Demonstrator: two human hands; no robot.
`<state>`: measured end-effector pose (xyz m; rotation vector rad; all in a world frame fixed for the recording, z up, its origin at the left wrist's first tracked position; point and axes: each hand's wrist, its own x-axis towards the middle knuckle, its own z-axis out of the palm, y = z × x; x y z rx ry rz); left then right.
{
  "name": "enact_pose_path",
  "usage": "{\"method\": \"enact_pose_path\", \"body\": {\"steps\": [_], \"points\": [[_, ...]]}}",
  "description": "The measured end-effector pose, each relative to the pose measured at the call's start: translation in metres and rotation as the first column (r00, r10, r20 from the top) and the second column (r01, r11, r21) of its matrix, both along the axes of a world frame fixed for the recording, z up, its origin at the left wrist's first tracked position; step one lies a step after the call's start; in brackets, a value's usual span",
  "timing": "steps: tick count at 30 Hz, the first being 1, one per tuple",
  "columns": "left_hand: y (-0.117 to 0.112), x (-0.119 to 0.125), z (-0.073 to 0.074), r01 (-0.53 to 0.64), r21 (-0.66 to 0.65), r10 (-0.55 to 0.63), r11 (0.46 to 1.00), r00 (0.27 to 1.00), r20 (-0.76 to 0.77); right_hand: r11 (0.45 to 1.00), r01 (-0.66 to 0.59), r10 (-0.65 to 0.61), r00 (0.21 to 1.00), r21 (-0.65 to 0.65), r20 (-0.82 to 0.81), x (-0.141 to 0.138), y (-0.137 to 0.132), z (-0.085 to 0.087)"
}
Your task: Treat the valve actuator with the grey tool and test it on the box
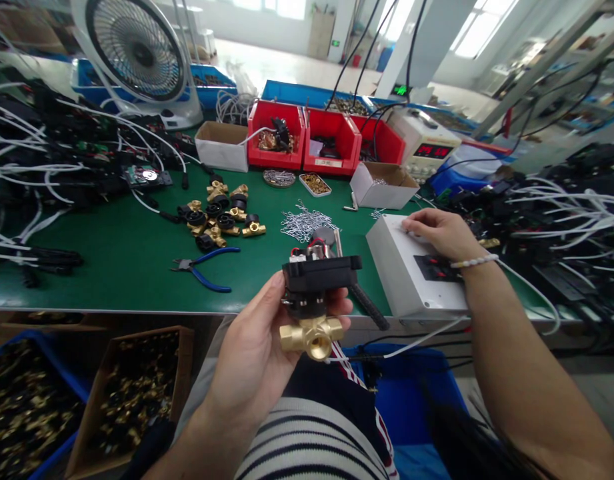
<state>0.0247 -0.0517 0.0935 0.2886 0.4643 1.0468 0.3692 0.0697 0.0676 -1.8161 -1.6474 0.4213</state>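
Note:
My left hand point(259, 340) is wrapped round a motorized brass valve point(314, 287), held up just past the table's front edge. Its black housing is on top, with a small motor and red wires showing, and the brass three-way body point(314, 337) hangs below. A black-sleeved cable runs down from its right side. My right hand point(439, 233) rests on a white control box point(401, 267), fingers pinched together at its far left corner. Whatever small part lies under those fingertips is mostly hidden. Beside my right wrist are black and red terminals point(433, 268) on the box top.
Blue-handled cutters point(201, 270) lie left on the green table point(121, 273), near a cluster of brass valve bodies point(219, 213). Metal clips point(307, 223) are heaped mid-table. Red bins point(277, 160) and a power supply point(427, 143) stand behind. Cabled units point(561, 207) crowd the right.

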Motion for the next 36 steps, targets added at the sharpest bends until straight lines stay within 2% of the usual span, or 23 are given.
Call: {"method": "enact_pose_path", "body": {"steps": [16,28,36], "points": [[-0.0009,-0.0017,0.0008,-0.009,-0.022,0.009,1.0,1.0,0.019,1.0,-0.026,0.026,1.0,0.011,0.003,0.001,0.0007,-0.0008],[-0.0016,-0.0027,-0.0013,-0.009,0.019,0.009,1.0,1.0,0.026,0.999,-0.036,0.036,0.999,0.017,0.01,-0.0002,-0.0001,-0.0004],[-0.0001,-0.0006,0.0013,-0.015,-0.054,0.018,0.998,0.999,0.05,1.0,-0.022,0.022,1.0,0.004,0.009,-0.0013,-0.0006,0.0]]}}
